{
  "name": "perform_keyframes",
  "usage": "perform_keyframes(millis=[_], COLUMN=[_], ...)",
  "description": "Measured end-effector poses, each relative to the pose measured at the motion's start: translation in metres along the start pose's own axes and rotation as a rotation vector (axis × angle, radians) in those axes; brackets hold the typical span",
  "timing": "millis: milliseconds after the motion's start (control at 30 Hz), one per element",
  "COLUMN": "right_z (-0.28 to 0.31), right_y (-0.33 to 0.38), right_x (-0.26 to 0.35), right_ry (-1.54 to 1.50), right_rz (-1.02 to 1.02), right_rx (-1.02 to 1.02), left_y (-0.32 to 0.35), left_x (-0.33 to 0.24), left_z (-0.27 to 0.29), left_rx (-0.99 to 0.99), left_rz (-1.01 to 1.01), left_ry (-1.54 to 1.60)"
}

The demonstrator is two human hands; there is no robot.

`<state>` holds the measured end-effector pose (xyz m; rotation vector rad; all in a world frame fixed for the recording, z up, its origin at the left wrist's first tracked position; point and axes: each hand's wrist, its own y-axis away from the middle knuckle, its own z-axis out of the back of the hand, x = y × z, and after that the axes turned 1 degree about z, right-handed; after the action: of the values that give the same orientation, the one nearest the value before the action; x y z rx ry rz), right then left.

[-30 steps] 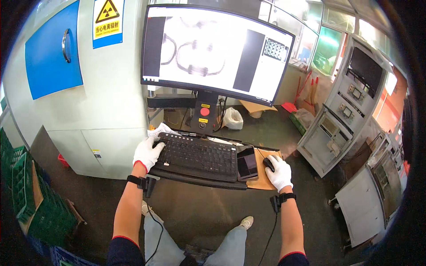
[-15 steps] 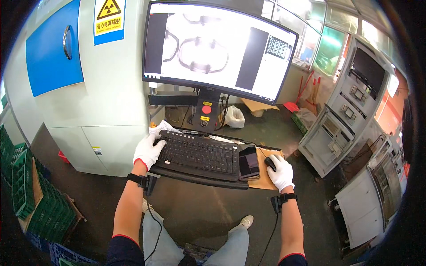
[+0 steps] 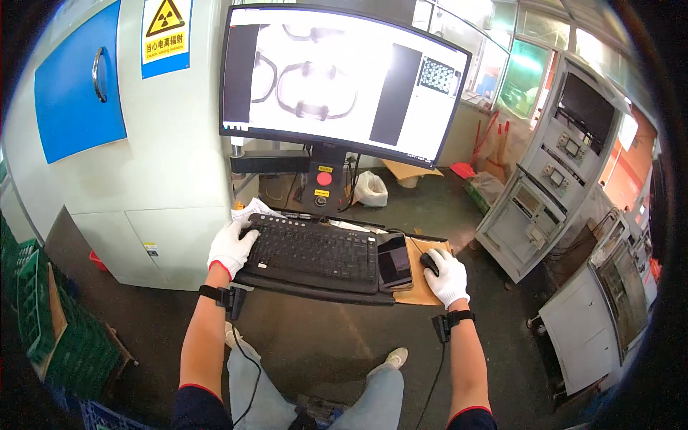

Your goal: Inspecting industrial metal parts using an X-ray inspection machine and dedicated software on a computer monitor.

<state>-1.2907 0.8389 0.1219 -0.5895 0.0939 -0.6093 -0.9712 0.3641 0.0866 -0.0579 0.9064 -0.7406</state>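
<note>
My left hand, in a white glove, rests on the left end of a black keyboard. Its fingers are a little apart over the keys there. My right hand, gloved too, is closed over a black computer mouse on a tan board. Between keyboard and mouse lies a dark smartphone. Behind them stands a wide monitor showing a grey picture of ring-shaped parts with a small thumbnail at the right.
A red button sits on the monitor's post. To the left is a pale cabinet with a blue door and a radiation warning sign. Green crates are stacked at lower left. Grey equipment racks stand on the right.
The whole view has shifted slightly, so the monitor and desk sit a little further left. Both hands stay in place on the keyboard and mouse.
</note>
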Motion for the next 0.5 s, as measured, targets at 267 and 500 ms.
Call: perform_keyframes(millis=[267,500], right_z=[0.009,0.005], right_y=[0.0,0.0], right_x=[0.005,0.003], right_ry=[0.012,0.002], right_rz=[0.003,0.026], right_rx=[-0.004,0.0], left_y=[-0.002,0.003], left_x=[0.004,0.004], left_z=[-0.002,0.0], left_rx=[0.004,-0.015], left_rz=[0.009,-0.001], left_ry=[0.034,0.029])
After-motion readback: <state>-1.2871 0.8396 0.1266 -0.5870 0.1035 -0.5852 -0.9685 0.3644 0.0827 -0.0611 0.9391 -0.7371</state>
